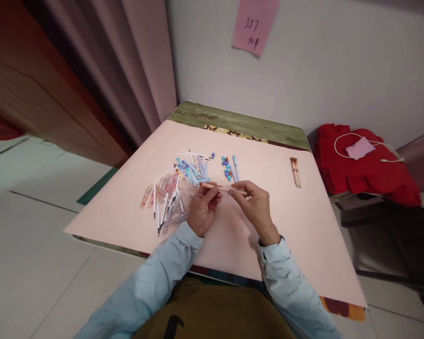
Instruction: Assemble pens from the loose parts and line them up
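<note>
My left hand (201,214) is closed around a beige pen barrel (207,186) with a brown end, held level above the table. Thumb and fingers of my right hand (256,205) pinch a thin, pale pen refill (225,189) in line with the barrel. Its tip meets the barrel's right end; how deep it sits inside, I cannot tell. Left of my hands lie white refills (165,202) and clear pink-printed pieces (149,195). Just beyond are blue and lilac pen barrels (192,170), small blue and brown caps (227,174) and a blue barrel (236,167).
Two brown-topped pens (295,173) lie at the table's right. Pale pink paper (297,235) covers the table, its green patterned edge (240,117) showing behind. A red cloth (356,169) covers a seat at right. A pink note (256,26) is on the wall; a curtain (141,61) hangs left.
</note>
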`<state>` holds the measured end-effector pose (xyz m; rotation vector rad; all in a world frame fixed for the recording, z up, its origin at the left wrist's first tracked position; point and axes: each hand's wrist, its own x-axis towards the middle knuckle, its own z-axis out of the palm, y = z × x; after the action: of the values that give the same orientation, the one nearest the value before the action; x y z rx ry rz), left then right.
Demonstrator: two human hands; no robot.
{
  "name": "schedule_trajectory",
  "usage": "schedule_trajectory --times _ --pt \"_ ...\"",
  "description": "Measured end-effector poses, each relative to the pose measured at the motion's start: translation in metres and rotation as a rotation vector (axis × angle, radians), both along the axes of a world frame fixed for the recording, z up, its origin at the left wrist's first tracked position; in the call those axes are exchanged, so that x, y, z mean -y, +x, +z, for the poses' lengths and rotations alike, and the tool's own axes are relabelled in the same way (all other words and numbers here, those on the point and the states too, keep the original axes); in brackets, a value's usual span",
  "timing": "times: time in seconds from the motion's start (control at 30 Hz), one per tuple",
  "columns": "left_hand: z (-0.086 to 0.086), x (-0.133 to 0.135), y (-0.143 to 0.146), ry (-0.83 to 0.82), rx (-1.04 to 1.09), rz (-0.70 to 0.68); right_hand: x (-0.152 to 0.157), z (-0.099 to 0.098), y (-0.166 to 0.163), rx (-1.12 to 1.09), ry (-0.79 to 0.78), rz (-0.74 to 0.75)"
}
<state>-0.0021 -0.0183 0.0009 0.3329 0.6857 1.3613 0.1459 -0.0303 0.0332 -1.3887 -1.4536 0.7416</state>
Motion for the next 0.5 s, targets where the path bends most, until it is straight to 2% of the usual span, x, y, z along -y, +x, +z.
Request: schedule_trajectory --times 0.23,0.4,0.5 --pt "0.008 -0.001 0.001 0.029 -0.048 0.039 -0.001 0.002 0.002 -0.040 -0.002 0.060" --pt "0.027 -0.004 0.005 0.067 -0.074 0.055 0.002 0.004 -0.004 -0.120 0.010 -0.020" --pt "0.040 -0.005 0.008 0.040 -0.019 0.006 0.009 0.013 -0.012 -0.061 0.075 -0.116"
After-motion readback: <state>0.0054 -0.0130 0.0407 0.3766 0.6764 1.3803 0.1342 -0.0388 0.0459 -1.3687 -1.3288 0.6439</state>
